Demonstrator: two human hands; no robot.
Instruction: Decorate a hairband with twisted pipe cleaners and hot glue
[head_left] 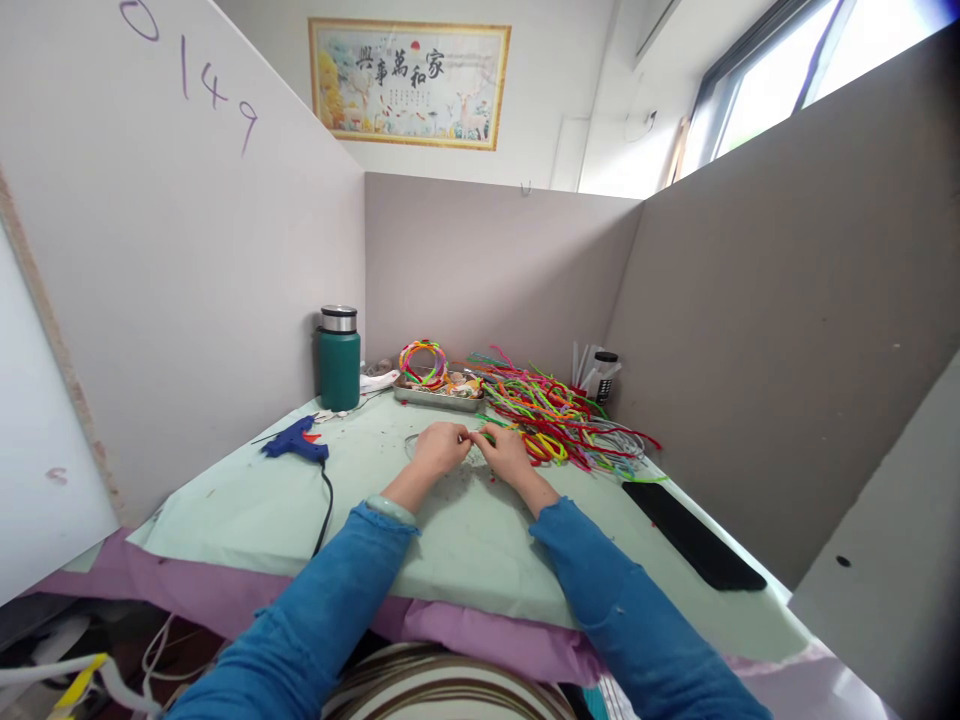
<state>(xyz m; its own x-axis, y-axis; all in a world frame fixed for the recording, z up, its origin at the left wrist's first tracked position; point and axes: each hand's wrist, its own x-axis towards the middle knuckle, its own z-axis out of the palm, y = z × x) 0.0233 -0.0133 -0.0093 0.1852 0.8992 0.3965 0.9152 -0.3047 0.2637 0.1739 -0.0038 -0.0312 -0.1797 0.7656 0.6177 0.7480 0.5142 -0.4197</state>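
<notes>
Over the middle of the table, my left hand (444, 447) and my right hand (505, 452) meet with their fingers pinched together. Something thin and partly reddish shows between the fingertips, mostly hidden, too small to name. A thin grey wire-like loop (410, 443) juts out just left of my left hand. Behind my right hand lies a loose heap of colourful fuzzy stems (536, 395) in red, green, orange and grey. Bent yellow stems (550, 447) lie close beside that hand.
A blue glue gun (298, 440) with a black cord lies at left, before a green bottle (339, 365). A metal tray (439, 400) holds small pieces and colourful rings (424, 363). At right are a black flat slab (694, 537) and a black-lidded jar (603, 377). Partition panels (502, 265) surround the table.
</notes>
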